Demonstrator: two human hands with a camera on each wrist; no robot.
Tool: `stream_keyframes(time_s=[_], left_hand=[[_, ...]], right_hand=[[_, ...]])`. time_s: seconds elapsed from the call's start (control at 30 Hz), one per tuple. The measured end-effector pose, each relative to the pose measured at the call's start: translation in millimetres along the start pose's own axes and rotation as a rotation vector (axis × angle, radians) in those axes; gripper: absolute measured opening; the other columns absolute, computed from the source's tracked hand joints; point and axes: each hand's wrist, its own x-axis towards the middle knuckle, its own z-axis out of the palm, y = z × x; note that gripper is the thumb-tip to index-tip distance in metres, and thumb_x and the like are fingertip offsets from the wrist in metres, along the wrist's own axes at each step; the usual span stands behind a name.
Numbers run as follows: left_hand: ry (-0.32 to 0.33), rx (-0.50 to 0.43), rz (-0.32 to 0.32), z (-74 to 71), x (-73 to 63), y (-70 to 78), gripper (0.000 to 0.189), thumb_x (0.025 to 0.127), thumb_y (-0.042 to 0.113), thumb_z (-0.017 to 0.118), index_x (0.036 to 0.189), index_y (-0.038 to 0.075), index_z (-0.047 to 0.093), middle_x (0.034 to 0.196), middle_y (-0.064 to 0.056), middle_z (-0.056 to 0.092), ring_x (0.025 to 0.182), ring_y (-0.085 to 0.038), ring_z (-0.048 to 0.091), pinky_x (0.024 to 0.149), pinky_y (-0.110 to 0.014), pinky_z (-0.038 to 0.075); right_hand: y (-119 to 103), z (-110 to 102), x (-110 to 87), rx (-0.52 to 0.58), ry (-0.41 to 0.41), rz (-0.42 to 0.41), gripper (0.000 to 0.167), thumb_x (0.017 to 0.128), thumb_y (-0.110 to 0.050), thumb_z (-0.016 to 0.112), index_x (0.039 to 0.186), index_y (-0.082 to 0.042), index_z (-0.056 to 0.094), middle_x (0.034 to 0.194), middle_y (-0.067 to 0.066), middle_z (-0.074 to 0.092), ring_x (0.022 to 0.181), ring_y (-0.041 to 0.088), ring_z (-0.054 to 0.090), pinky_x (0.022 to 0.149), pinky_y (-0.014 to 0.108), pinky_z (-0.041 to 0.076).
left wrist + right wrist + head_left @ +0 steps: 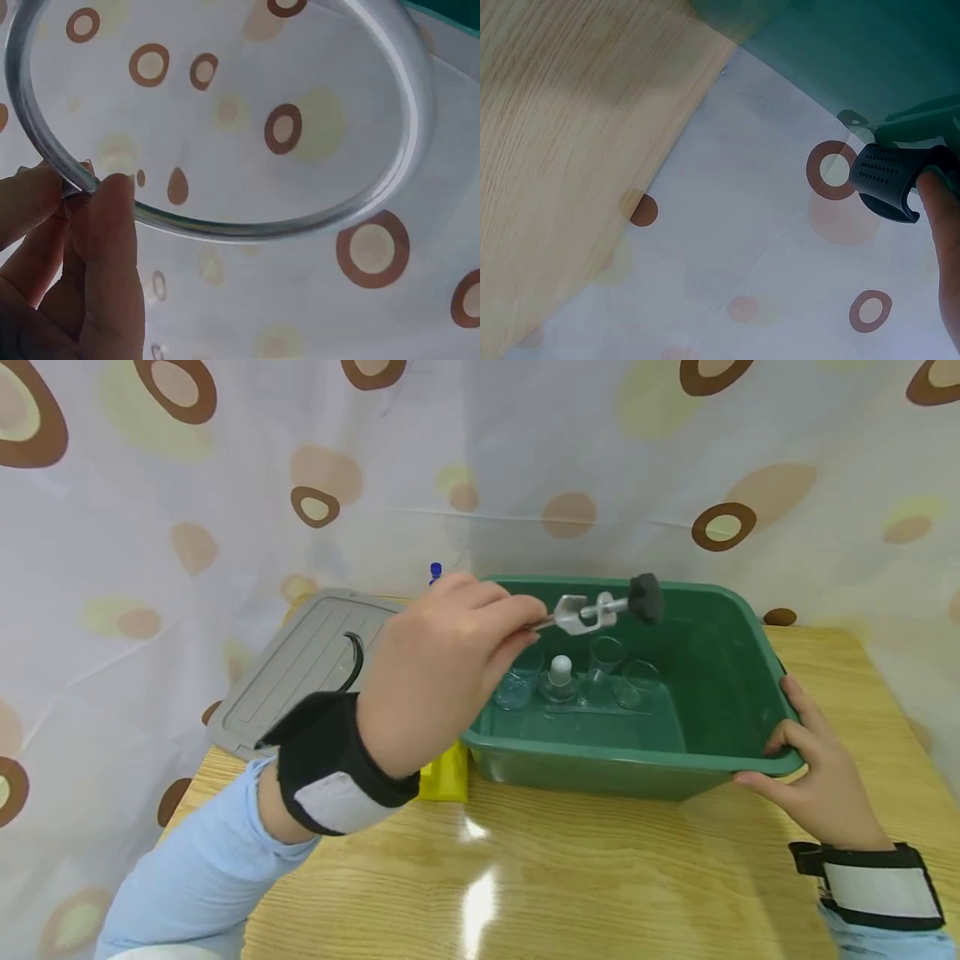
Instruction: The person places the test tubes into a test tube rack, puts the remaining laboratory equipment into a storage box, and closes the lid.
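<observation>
My left hand [435,668] pinches a metal ring clamp [581,614] by its thin stem, raised over the left part of a green tub [615,756]. The clamp end, with a black knob [647,598], points right. In the left wrist view, the round metal ring [262,231] spreads out beyond the pinching fingertips. At the tub's front right corner, my right hand [817,768] grips the rim, thumb outside. A black handle clip [889,176] is beside a right finger. Inside the tub are a white-capped glass lamp [560,672] and clear glassware [637,685].
A grey lid [292,668] lies at the left, partly behind my left hand. Something yellow [450,772] sits against the tub's left side. Behind my hand shows a blue bottle cap [436,570]. A patterned curtain [525,460] hangs behind the wooden table [600,877].
</observation>
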Motion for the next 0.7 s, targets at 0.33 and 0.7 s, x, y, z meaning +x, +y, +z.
stream_keyframes(time_s=[0.33, 0.7], left_hand=[[-0.391, -0.064, 0.038, -73.2, 80.4, 104.4, 0.021, 0.096, 0.029, 0.052, 0.108, 0.023, 0.068, 0.097, 0.008, 0.068, 0.085, -0.011, 0.051, 0.069, -0.018, 0.046], [-0.792, -0.053, -0.031, -17.1, 104.3, 120.3, 0.02, 0.095, 0.024, 0.054, 0.108, 0.02, 0.068, 0.102, 0.007, 0.069, 0.092, -0.009, 0.059, 0.076, -0.018, 0.048]], right_hand=[[3.6, 2.0, -0.3, -0.014, 0.0, 0.013, 0.039, 0.064, -0.006, 0.084, 0.074, -0.006, 0.046, 0.157, 0.003, 0.017, 0.145, 0.012, 0.014, 0.1, 0.006, 0.019], [2.6, 0.6, 0.0, -0.001, 0.023, -0.038, 0.041, 0.06, -0.004, 0.085, 0.073, -0.007, 0.047, 0.156, 0.007, 0.02, 0.144, 0.008, 0.016, 0.094, 0.002, 0.022]])
